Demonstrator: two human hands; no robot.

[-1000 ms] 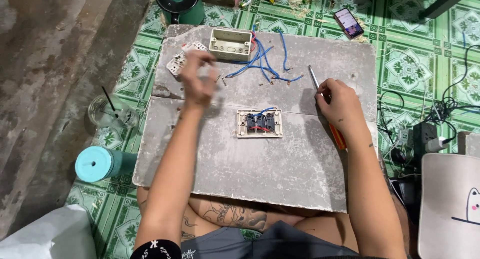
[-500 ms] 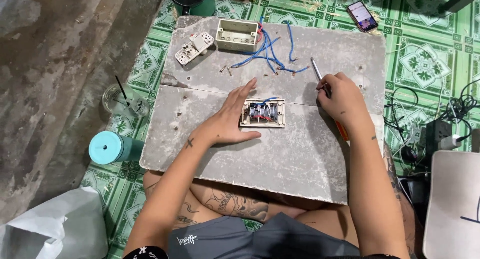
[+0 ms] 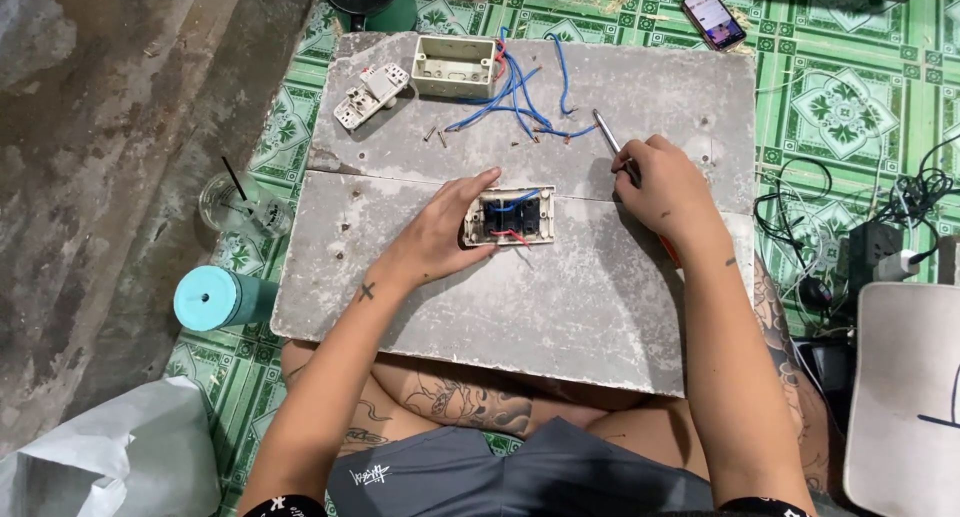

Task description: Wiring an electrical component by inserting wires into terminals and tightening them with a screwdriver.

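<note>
Grey, pitted board (image 3: 600, 317) across your lap, and dead centre on it sits the cream switch plate (image 3: 510, 217), back side up, blue and red wires looping across its dark modules. Your left hand (image 3: 440, 232) comes in from seven o'clock, fingers spread flat and the thumb against the plate's left edge, pinning it without really clutching it. Your right hand (image 3: 665, 187) rests at three o'clock of the plate, curled closed around a screwdriver (image 3: 608, 135) whose metal shaft points off towards eleven o'clock; the tip is well clear of the terminals.

To do this well, I'd judge you want the plate pressed hard to the board so it can't skate, and the blade seated square in a screw head before any turn. Watch the loose screws (image 3: 436, 134) near twelve o'clock.

Up at twelve o'clock, a cream back box (image 3: 455, 67) lies open side up with blue wires (image 3: 520, 102) spilling out to its right. A white switch module (image 3: 370, 94) lies tilted just left of it. Off the board at nine o'clock stands a teal cylindrical can (image 3: 222, 298), and a clear cup (image 3: 235, 209) with a dark straw. A phone (image 3: 713, 17) lies at one o'clock on the green tiles; its screen is too small to make out.
</note>
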